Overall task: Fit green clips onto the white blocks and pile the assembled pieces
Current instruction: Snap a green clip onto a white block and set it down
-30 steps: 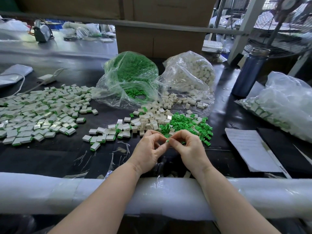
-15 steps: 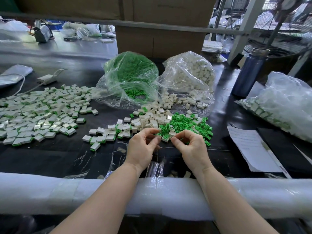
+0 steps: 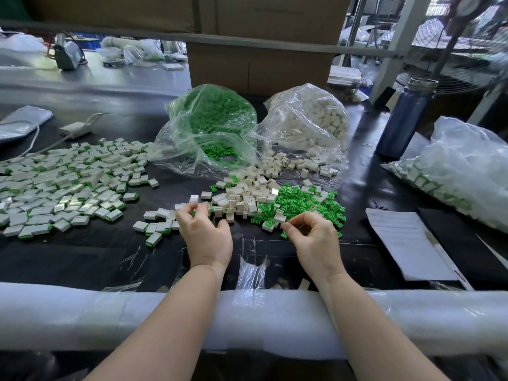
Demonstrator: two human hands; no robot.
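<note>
White foam padding wrapped in clear tape (image 3: 82, 312) runs along the near table edge, and both forearms cross it. Just beyond, the left hand (image 3: 206, 235) reaches with curled fingers into the near end of the loose white plastic blocks (image 3: 242, 198); whether it already grasps one I cannot tell. The right hand (image 3: 316, 239) pinches something small at the near edge of the scattered green plastic clips (image 3: 305, 204), probably a clip. The step in hand looks like picking up a fresh pair; next the two parts must be brought together and aligned, then pressed home. Left lies the spread of assembled green-edged white pieces (image 3: 63, 185). Farther off sit a clear bag of green clips (image 3: 211, 116), a clear bag of white blocks (image 3: 310, 116) and a dark blue metal bottle (image 3: 404, 119); nothing blocks the hands.
</note>
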